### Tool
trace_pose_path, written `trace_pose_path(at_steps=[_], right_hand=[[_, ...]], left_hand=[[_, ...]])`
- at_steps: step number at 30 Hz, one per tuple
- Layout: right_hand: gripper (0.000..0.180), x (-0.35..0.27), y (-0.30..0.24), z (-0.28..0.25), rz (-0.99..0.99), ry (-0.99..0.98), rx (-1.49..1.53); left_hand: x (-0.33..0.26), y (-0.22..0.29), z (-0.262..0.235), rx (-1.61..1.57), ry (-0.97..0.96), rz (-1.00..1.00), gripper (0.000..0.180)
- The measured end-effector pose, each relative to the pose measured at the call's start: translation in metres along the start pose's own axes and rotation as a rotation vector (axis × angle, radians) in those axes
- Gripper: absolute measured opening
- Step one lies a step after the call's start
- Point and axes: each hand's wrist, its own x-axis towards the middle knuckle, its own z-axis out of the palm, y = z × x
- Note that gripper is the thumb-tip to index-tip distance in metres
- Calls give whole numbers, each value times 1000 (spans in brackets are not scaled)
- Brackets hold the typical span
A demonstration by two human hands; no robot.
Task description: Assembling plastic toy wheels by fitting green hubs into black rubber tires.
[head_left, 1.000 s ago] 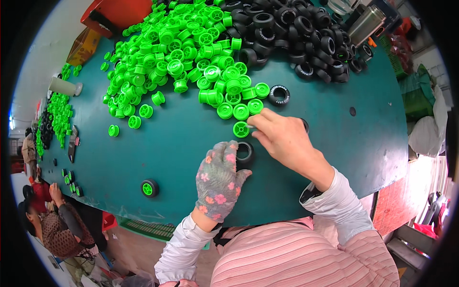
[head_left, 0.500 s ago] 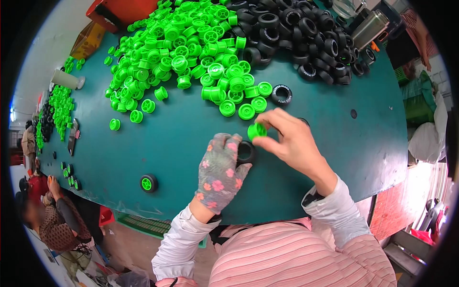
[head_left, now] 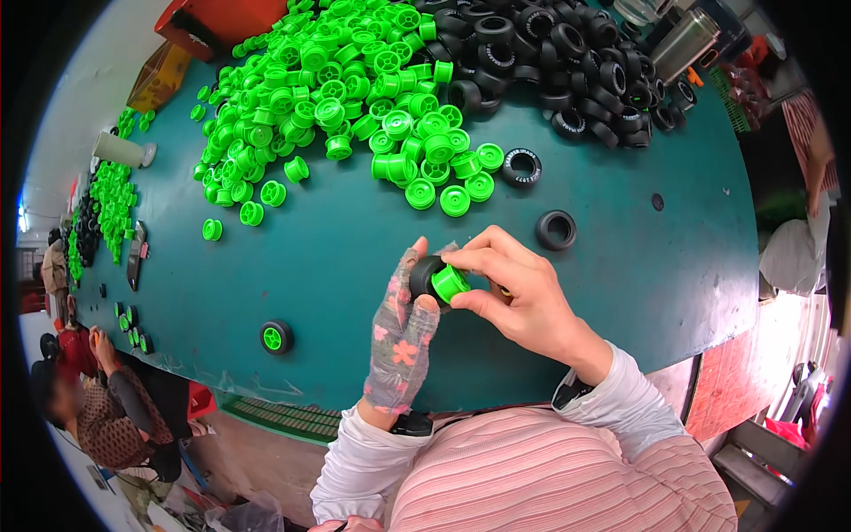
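My left hand (head_left: 401, 330), in a grey floral glove, grips a small black rubber tyre (head_left: 424, 273) above the teal table (head_left: 337, 266). My right hand (head_left: 523, 297) is bare and pinches a bright green plastic wheel hub (head_left: 450, 283), holding it against the tyre's opening. Both hands meet just in front of my chest. A big heap of green hubs (head_left: 337, 89) lies at the far left-centre. A pile of black tyres (head_left: 567, 62) lies at the far right.
One assembled wheel (head_left: 277, 337) lies at the near left. Loose tyres (head_left: 556, 230) sit right of my hands. A metal flask (head_left: 684, 44) stands at the back right, an orange crate (head_left: 213, 22) at the back left. Another person (head_left: 97, 408) sits at the lower left.
My right hand picked a green hub from the heap's edge and brought it back. My left hand lifted the black tyre off the table, and the two parts now meet.
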Motion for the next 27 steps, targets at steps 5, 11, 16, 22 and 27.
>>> trace_pose_path(at_steps=[5, 11, 16, 22, 27], right_hand=[[42, 0, -4, -1, 49, -4, -109], [49, 7, -9, -7, 167, -135, -37], [51, 8, 7, 7, 81, -42, -39], [37, 4, 1, 23, 55, 14, -111], [36, 4, 3, 37, 22, 84, -193]], left_hand=[[4, -6, 4, 159, -55, 112, 60], [2, -6, 3, 126, -26, 51, 50], [6, -18, -4, 268, -31, 158, 44], [-1, -20, 2, 235, 37, 157, 54], [2, -26, 1, 275, 110, 208, 42]])
